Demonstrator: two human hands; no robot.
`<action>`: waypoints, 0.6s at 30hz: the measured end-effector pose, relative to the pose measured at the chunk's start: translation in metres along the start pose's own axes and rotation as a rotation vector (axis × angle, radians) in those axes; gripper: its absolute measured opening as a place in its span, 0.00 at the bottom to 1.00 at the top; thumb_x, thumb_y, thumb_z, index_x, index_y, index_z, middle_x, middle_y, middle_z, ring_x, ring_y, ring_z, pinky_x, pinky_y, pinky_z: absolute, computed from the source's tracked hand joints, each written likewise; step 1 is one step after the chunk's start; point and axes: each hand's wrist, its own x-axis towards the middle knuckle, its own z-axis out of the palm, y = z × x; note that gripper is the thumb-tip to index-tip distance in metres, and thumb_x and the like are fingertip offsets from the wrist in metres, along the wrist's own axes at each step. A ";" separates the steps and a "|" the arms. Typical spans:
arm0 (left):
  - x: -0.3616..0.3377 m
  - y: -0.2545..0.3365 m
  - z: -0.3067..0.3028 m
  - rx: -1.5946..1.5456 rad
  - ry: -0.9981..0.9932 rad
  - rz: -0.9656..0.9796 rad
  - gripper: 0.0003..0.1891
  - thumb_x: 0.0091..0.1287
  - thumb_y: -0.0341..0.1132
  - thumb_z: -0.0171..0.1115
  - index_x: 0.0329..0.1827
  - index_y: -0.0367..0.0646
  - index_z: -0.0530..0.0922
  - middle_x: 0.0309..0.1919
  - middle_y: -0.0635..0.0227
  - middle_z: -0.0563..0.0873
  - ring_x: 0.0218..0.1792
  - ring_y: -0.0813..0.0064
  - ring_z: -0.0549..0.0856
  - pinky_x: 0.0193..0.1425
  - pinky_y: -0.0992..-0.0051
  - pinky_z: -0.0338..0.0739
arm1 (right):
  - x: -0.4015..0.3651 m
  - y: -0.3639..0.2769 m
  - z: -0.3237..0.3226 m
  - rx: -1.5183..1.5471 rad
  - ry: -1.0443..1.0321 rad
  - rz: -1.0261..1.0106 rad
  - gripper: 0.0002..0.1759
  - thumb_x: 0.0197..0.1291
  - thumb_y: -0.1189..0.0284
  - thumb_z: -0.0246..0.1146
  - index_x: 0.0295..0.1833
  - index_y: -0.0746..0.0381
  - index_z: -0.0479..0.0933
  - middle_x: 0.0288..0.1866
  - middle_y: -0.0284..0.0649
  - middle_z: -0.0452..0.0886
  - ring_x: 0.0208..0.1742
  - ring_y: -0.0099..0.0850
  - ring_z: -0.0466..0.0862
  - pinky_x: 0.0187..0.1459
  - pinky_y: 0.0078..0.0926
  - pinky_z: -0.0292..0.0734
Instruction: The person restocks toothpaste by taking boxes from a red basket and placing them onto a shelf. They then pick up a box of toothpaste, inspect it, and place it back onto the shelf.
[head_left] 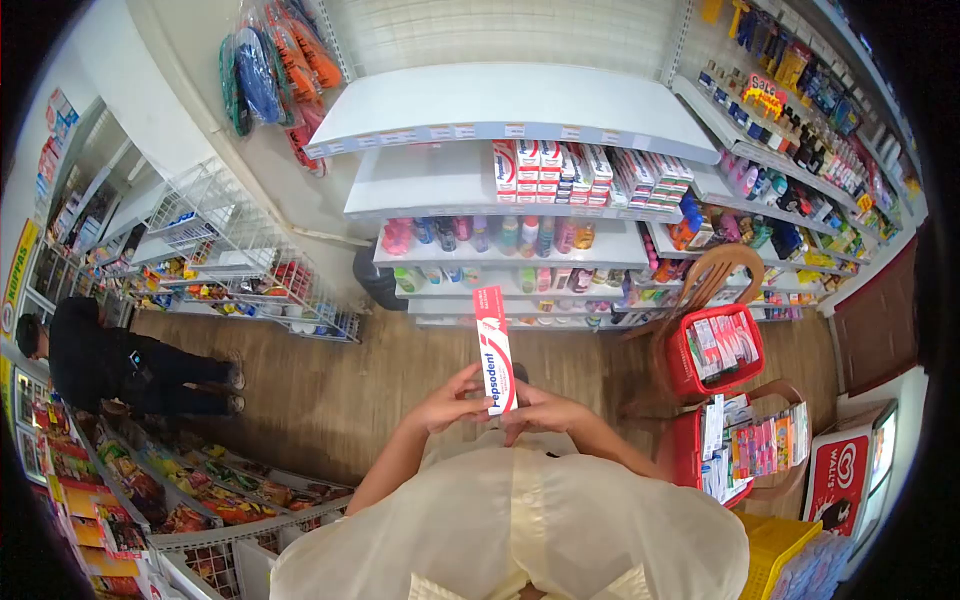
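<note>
A red and white Pepsodent toothpaste box (494, 350) stands on end in front of my body, its printed side showing. My left hand (452, 400) grips its lower left edge, fingers closed against the carton. From the other side, my right hand (540, 408) holds the bottom right of the same box. Beyond the hands is a white shelf unit, where stacked toothpaste boxes (550, 172) fill the right part of the second shelf (420, 180). Bottles (530, 235) line the shelf below them.
Right of me, a red basket (715, 385) of boxes rests on a wooden chair (720, 270); another red basket (682, 440) holds more cartons. A person in dark clothes (130, 355) bends at the left. Snack racks (200, 480) stand at lower left, a yellow crate (775, 550) at lower right.
</note>
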 end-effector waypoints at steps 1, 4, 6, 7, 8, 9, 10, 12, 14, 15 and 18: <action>-0.001 0.004 -0.001 -0.018 0.004 -0.003 0.45 0.66 0.35 0.69 0.81 0.52 0.49 0.65 0.59 0.74 0.57 0.71 0.79 0.52 0.71 0.81 | 0.004 -0.002 -0.003 0.000 -0.006 0.002 0.44 0.66 0.76 0.62 0.80 0.53 0.44 0.74 0.42 0.63 0.71 0.39 0.70 0.48 0.42 0.86; 0.005 0.013 -0.007 -0.052 0.006 0.028 0.44 0.66 0.34 0.69 0.81 0.51 0.50 0.65 0.59 0.74 0.58 0.72 0.79 0.51 0.72 0.81 | 0.016 -0.008 -0.014 0.010 -0.021 0.018 0.44 0.66 0.76 0.62 0.80 0.53 0.44 0.74 0.42 0.62 0.71 0.38 0.70 0.48 0.42 0.86; 0.011 0.023 -0.009 -0.057 0.024 0.036 0.44 0.66 0.34 0.69 0.81 0.50 0.50 0.65 0.58 0.74 0.58 0.72 0.79 0.52 0.73 0.81 | 0.023 -0.014 -0.025 -0.002 0.008 0.061 0.43 0.66 0.75 0.61 0.80 0.54 0.44 0.74 0.41 0.62 0.71 0.38 0.70 0.48 0.41 0.87; 0.015 0.028 -0.012 -0.062 0.038 0.040 0.45 0.66 0.33 0.69 0.81 0.49 0.49 0.65 0.58 0.74 0.58 0.71 0.79 0.52 0.73 0.82 | 0.028 -0.020 -0.030 -0.004 0.003 0.061 0.43 0.66 0.75 0.61 0.80 0.54 0.44 0.74 0.41 0.62 0.71 0.38 0.70 0.48 0.41 0.87; 0.020 0.032 -0.016 -0.061 0.042 0.043 0.45 0.66 0.33 0.69 0.81 0.49 0.49 0.65 0.58 0.74 0.58 0.71 0.79 0.52 0.73 0.82 | 0.033 -0.026 -0.035 -0.008 -0.012 0.042 0.42 0.67 0.75 0.61 0.80 0.54 0.45 0.73 0.41 0.63 0.70 0.38 0.70 0.48 0.41 0.87; 0.026 0.035 -0.021 -0.066 0.043 0.050 0.45 0.66 0.33 0.69 0.81 0.49 0.49 0.65 0.57 0.74 0.58 0.71 0.79 0.53 0.73 0.82 | 0.038 -0.033 -0.040 -0.012 -0.026 0.022 0.42 0.67 0.75 0.61 0.80 0.54 0.46 0.73 0.42 0.64 0.70 0.38 0.71 0.48 0.41 0.87; 0.032 0.040 -0.027 -0.070 0.043 0.058 0.45 0.66 0.34 0.69 0.81 0.48 0.49 0.65 0.57 0.74 0.59 0.71 0.79 0.54 0.73 0.82 | 0.044 -0.037 -0.048 -0.014 -0.030 0.020 0.42 0.67 0.75 0.61 0.80 0.54 0.46 0.73 0.42 0.64 0.70 0.38 0.71 0.48 0.41 0.87; 0.046 0.050 -0.040 -0.054 0.041 0.047 0.44 0.67 0.32 0.67 0.81 0.51 0.48 0.66 0.59 0.74 0.62 0.68 0.77 0.58 0.66 0.81 | 0.057 -0.049 -0.063 -0.016 -0.035 0.056 0.41 0.67 0.74 0.61 0.79 0.55 0.47 0.72 0.43 0.64 0.69 0.37 0.71 0.47 0.40 0.87; 0.063 0.063 -0.052 -0.037 0.033 0.034 0.43 0.68 0.31 0.64 0.81 0.54 0.47 0.66 0.61 0.74 0.65 0.65 0.76 0.62 0.59 0.80 | 0.069 -0.065 -0.076 -0.028 -0.022 0.054 0.41 0.66 0.74 0.62 0.79 0.56 0.48 0.71 0.44 0.65 0.69 0.38 0.71 0.47 0.40 0.87; 0.070 0.071 -0.056 -0.033 0.060 0.043 0.44 0.68 0.32 0.65 0.81 0.54 0.46 0.66 0.61 0.74 0.65 0.65 0.76 0.63 0.58 0.80 | 0.075 -0.075 -0.080 -0.036 -0.010 0.056 0.41 0.66 0.73 0.62 0.79 0.56 0.48 0.71 0.45 0.65 0.69 0.38 0.71 0.47 0.39 0.87; 0.096 0.096 -0.074 -0.037 0.076 0.068 0.45 0.66 0.34 0.67 0.81 0.53 0.47 0.67 0.59 0.73 0.64 0.67 0.76 0.60 0.63 0.81 | 0.090 -0.107 -0.096 -0.057 0.091 0.111 0.42 0.65 0.73 0.63 0.79 0.57 0.48 0.71 0.45 0.65 0.70 0.39 0.71 0.45 0.40 0.87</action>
